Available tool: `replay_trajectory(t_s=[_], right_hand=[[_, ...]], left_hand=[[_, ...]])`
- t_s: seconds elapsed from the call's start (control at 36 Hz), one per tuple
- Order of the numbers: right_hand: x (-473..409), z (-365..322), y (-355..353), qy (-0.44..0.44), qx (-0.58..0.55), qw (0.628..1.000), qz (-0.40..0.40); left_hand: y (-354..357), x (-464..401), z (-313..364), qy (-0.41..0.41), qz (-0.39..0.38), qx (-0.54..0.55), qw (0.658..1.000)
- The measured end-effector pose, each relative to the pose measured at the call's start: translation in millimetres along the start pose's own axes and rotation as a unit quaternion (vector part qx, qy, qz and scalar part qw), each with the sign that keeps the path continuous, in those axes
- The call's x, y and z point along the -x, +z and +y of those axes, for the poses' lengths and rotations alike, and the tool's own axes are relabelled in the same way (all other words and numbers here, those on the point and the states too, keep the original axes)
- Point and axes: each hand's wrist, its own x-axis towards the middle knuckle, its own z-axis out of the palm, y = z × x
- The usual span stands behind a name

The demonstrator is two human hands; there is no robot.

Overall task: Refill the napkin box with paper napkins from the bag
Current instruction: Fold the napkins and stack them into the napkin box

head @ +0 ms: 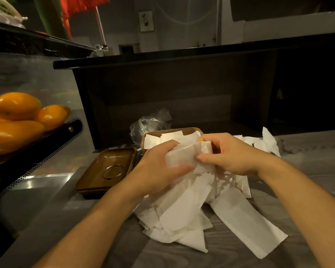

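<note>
Your left hand [159, 167] and right hand [228, 153] are both pinching one folded napkin [184, 155], fingers [203, 157] curled round its edges, just in front of the napkin box [153, 135]. Loose napkins [186, 215] are lying on the bench [298, 190] nearer you than the box; the plastic bag [149, 120] is sitting behind it.

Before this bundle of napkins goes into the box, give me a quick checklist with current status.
1. Bundle held by both hands: left hand, right hand: ok.
2. Bundle squared up: not ok, loose ends hang down.
3. Room in the napkin box: cannot tell; napkins already show at its rim.
4. Box lid out of the way: ok, lying left of the box.
5. Loose napkins gathered: not ok, scattered on the counter.
</note>
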Motion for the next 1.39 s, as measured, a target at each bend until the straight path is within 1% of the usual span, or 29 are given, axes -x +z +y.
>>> replay_trajectory(t_s=[0.06, 0.11, 0.14, 0.22, 0.31, 0.39, 0.5, 0.56, 0.64, 0.67, 0.72, 0.78, 0.83, 0.89, 0.94, 1.0, 1.06, 1.11, 1.19, 1.22, 1.25, 1.31, 1.39], right_hand=[[0, 0, 0, -0.001, 0.007, 1.0, 0.0], [0, -1, -1, -0.011, 0.002, 1.0, 0.023], [0, -2, -2, -0.02, -0.014, 0.999, 0.04], [-1, -7, -2, -0.045, -0.114, 0.989, 0.085], [-2, -11, 4, -0.064, -0.147, 0.98, 0.118], [-2, -15, 12, -0.081, -0.12, 0.98, 0.137], [1, -22, 18, -0.099, -0.092, 0.985, 0.109], [2, -24, 17, -0.104, -0.086, 0.986, 0.095], [5, -26, 13, -0.1, -0.109, 0.987, 0.066], [4, -26, 13, -0.093, -0.118, 0.986, 0.065], [2, -26, 14, -0.082, -0.129, 0.984, 0.089], [-3, -25, 17, -0.06, -0.166, 0.976, 0.13], [-6, -26, 19, -0.01, -0.217, 0.965, 0.146], [-6, -27, 20, 0.03, -0.226, 0.966, 0.12], [-5, -29, 22, 0.045, -0.229, 0.968, 0.088], [-6, -30, 25, 0.051, -0.217, 0.97, 0.094], [-10, -31, 29, 0.061, -0.178, 0.974, 0.124], [-18, -33, 23, 0.057, -0.159, 0.971, 0.168], [-23, -32, -1, 0.031, -0.12, 0.955, 0.269], [-25, -32, -13, 0.034, -0.098, 0.949, 0.297], [-27, -31, -24, 0.041, -0.084, 0.945, 0.314], [-32, -28, -41, 0.058, -0.071, 0.942, 0.322], [-41, -18, -52, 0.095, -0.044, 0.944, 0.314]], left_hand=[[0, 0, 1, -0.001, 0.006, 0.016, 1.0], [-1, -2, 1, 0.005, 0.022, 0.021, 1.0], [-2, -3, 2, 0.006, 0.03, 0.028, 0.999], [-2, -4, 4, -0.011, 0.034, 0.069, 0.997], [1, -5, 9, -0.017, 0.035, 0.044, 0.998], [4, -3, 13, 0.025, 0.061, -0.007, 0.998], [2, 2, 15, 0.127, 0.104, -0.057, 0.985], [2, 4, 15, 0.175, 0.104, -0.038, 0.978], [5, 7, 19, 0.193, 0.088, 0.013, 0.977], [6, 6, 20, 0.191, 0.094, 0.035, 0.976], [10, 2, 23, 0.187, 0.134, 0.058, 0.972], [14, -7, 24, 0.186, 0.175, 0.045, 0.966], [16, -14, 25, 0.179, 0.203, 0.032, 0.962], [17, -19, 25, 0.18, 0.227, 0.039, 0.956], [17, -20, 24, 0.168, 0.258, 0.039, 0.951], [17, -23, 22, 0.143, 0.292, 0.016, 0.946], [14, -26, 19, 0.111, 0.309, -0.017, 0.944], [8, -33, 17, 0.098, 0.313, -0.049, 0.943], [-6, -42, 8, 0.044, 0.326, -0.112, 0.938], [-11, -46, 3, 0.014, 0.316, -0.137, 0.939], [-14, -49, -3, -0.015, 0.291, -0.164, 0.943], [-20, -55, -14, -0.059, 0.215, -0.22, 0.95], [-24, -58, -18, -0.061, 0.106, -0.244, 0.962]])
